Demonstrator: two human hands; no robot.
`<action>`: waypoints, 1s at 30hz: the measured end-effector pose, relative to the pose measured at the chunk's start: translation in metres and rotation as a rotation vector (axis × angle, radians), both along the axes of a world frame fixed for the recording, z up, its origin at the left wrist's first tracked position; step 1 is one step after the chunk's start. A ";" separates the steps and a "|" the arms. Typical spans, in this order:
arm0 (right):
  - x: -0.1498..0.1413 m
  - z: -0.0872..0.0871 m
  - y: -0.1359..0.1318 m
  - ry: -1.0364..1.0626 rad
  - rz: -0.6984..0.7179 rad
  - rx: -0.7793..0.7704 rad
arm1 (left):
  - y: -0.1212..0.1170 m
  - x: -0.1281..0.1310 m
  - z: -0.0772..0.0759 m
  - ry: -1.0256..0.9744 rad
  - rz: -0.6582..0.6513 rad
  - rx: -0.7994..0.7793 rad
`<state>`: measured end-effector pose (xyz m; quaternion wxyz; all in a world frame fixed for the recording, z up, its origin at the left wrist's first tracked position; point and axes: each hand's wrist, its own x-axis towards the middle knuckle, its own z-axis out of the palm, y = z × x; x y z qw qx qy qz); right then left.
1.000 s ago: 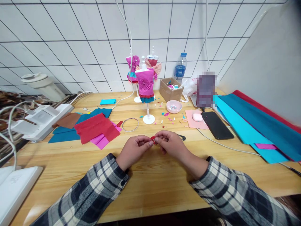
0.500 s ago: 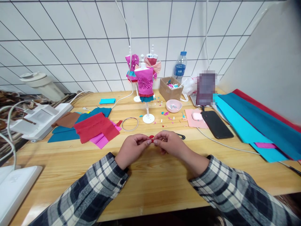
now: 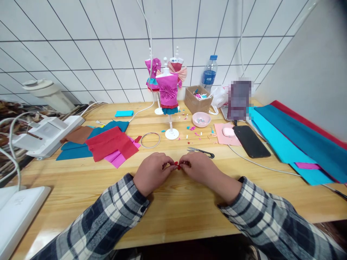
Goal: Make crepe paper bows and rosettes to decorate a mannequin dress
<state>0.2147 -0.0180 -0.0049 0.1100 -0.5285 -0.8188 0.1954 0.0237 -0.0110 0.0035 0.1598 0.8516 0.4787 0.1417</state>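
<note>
Between my fingertips is a small piece of red crepe paper (image 3: 177, 165), mostly hidden by the fingers. My left hand (image 3: 154, 172) pinches its left side and my right hand (image 3: 199, 169) pinches its right side, both close above the wooden table. Just beyond the right hand lies a pair of black-handled thread snips (image 3: 202, 151). A mini dress form (image 3: 168, 93) in a magenta paper top with a pleated rosette and a teal and red skirt stands straight ahead, two more dressed forms behind it.
Sheets of red paper (image 3: 112, 144), teal and magenta lie left, near a wire ring (image 3: 150, 140). Right of centre are a pink bowl (image 3: 201, 120), a cardboard box (image 3: 198, 100), a water bottle (image 3: 209, 74), a black phone (image 3: 252, 141) and long blue paper (image 3: 292, 133). A power strip (image 3: 54, 137) sits left.
My hands have lowered slightly and the red piece has turned between the fingers. The snips now show more fully behind my right hand. The view has shifted a little.
</note>
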 end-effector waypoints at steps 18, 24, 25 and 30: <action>0.004 0.003 0.004 0.062 0.001 0.053 | 0.002 0.011 -0.010 -0.063 0.028 -0.100; 0.004 -0.001 0.006 -0.006 0.029 0.042 | 0.002 0.010 -0.009 -0.082 0.087 -0.133; 0.004 -0.001 0.006 -0.015 0.036 0.036 | 0.002 0.010 -0.009 -0.081 0.083 -0.134; 0.006 -0.001 0.008 -0.018 0.041 0.020 | 0.001 0.010 -0.009 -0.048 0.056 -0.113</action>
